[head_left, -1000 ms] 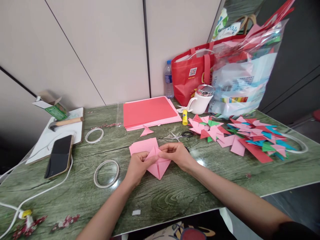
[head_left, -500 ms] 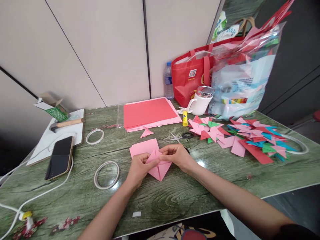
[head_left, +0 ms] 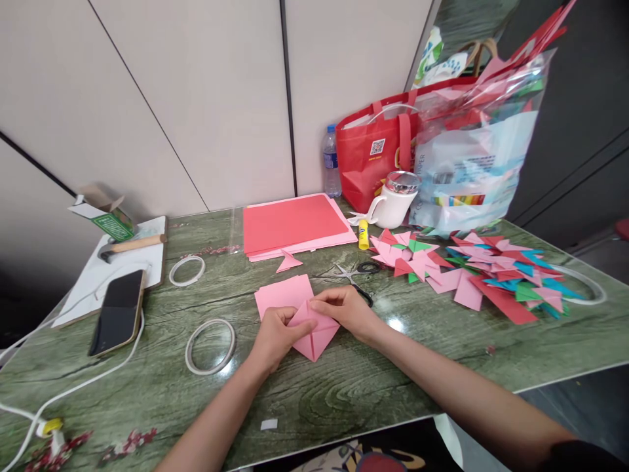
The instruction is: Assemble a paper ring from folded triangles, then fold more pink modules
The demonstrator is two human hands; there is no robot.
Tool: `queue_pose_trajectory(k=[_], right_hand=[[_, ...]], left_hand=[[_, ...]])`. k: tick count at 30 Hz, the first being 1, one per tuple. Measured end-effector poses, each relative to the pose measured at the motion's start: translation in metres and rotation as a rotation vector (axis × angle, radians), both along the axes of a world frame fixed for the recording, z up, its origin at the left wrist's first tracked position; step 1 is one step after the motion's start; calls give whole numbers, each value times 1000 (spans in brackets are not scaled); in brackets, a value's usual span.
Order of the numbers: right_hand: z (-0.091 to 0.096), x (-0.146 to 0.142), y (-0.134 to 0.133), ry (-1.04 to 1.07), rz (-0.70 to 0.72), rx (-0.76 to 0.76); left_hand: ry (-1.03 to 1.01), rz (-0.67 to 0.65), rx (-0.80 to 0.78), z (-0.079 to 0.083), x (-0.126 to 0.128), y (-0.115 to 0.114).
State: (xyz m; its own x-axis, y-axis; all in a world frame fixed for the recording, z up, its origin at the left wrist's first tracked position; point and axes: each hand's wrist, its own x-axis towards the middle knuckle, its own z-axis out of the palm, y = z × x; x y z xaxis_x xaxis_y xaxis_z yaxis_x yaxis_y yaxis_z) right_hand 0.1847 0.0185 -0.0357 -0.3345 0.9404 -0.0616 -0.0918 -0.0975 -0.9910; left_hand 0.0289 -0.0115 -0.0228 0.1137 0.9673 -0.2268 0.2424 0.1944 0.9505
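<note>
A pink square of folded paper (head_left: 322, 339) lies turned like a diamond between my hands, creases crossing at its middle. My left hand (head_left: 278, 334) grips its left side, the thumb pressed flat near the centre. At the upper right edge my right hand (head_left: 346, 308) pinches the paper between thumb and fingers. Just behind, partly covered by the held sheet and my left hand, is a stack of pink paper squares (head_left: 285, 293). A small folded pink piece (head_left: 288, 261) sits beyond that stack. Scissors (head_left: 350, 272) with black handles lie open behind my right hand.
Red and pink sheets (head_left: 295, 223) lie at the back beside a yellow glue stick (head_left: 363, 235) and white mug (head_left: 396, 200). Folded coloured pieces (head_left: 511, 265) pile up at right. Tape rolls (head_left: 210, 346), a phone (head_left: 118, 311) and a hammer (head_left: 135, 244) are at left.
My right hand's fingers have shifted slightly along the upper edge of the pink paper, and the top flap now looks more folded down. My left hand keeps its hold.
</note>
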Motion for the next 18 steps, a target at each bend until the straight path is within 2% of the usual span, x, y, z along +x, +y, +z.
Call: queue_pose_trajectory(k=[18], right_hand=[[-1, -2, 0, 0, -74, 16]], left_hand=[[-48, -66, -22, -3, 2, 1]])
